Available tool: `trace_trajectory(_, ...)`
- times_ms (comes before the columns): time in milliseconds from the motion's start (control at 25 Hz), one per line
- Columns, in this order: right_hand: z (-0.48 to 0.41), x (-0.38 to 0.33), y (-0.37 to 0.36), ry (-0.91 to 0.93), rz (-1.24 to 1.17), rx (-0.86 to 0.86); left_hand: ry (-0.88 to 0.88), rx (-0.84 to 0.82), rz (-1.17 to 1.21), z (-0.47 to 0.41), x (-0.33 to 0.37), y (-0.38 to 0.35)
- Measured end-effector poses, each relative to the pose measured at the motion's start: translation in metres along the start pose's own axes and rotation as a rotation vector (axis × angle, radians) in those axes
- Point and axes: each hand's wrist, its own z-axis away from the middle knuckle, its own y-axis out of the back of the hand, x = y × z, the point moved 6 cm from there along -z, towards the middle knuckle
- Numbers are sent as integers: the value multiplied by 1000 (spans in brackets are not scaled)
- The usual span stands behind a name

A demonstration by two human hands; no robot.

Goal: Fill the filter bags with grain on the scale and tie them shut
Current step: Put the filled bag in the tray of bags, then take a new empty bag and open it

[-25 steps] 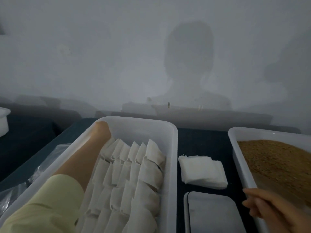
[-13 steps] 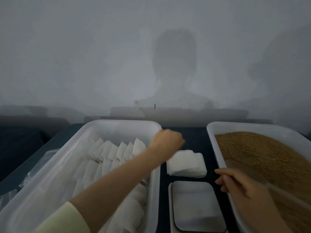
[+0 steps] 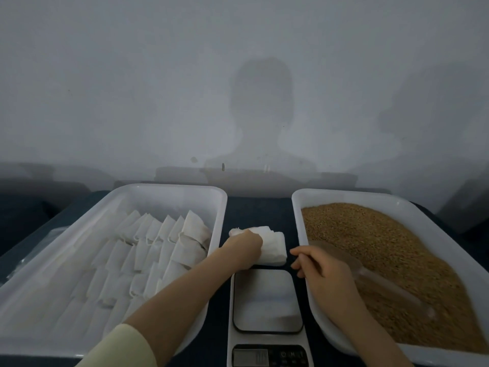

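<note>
Masking bag stack (image 3: 275, 247), left hand (image 3: 244, 247) (grip unseen); right hand (image 3: 320, 271) round scoop (image 3: 383, 283)

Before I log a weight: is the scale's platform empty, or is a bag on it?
Empty. The scale's platform shows bare; the stack of bags lies behind it, gripped by the left hand.

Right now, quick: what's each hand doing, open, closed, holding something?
Left hand: curled on the stack of empty filter bags, apparently pinching it.
Right hand: closed around the clear scoop in the grain.
</note>
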Motion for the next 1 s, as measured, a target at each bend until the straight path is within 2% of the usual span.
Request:
trace_trajectory(80, 0, 1, 0, -7, -8, 1, -16, 27, 17, 14, 0, 11)
trace_trajectory(120, 0, 1, -1, -8, -5, 0, -43, 106, 81, 22, -1, 21)
trace_trajectory(200, -1, 2, -1, -6, 16, 3, -61, 333, 432, 43, -11, 42)
trace_trajectory(240, -2, 2, -1, 1, 35, 5, -27, 390, 639, 53, -18, 45)
trace_trajectory(280, -3, 0, -2, 23, 61, 0, 11, 386, 889, 63, -25, 43)
trace_trajectory(360, -4, -16, -8, 151, 158, -61, 65, 207, 1433, 76, -24, 25)
trace_trajectory(400, -3, -25, -14, 241, 226, -113, 71, 93, 1622, 82, -19, 17)
trace_trajectory(440, -1, -33, -20, 329, 311, -157, 53, 19, 1715, 87, -16, 12)
trace_trajectory(560, 4, -43, -23, 466, 470, -139, -12, -79, 1744, 95, -12, 3)
trace_trajectory(680, 8, -38, -20, 411, 330, -164, -41, -92, 1736, 97, -10, 0)
trace_trajectory(800, 12, -35, -21, 387, 239, -190, 4, -53, 1720, 97, -13, -2)
trace_trajectory(1000, 6, -28, -12, 327, 171, -49, 6, 32, 1675, 95, -12, -2)
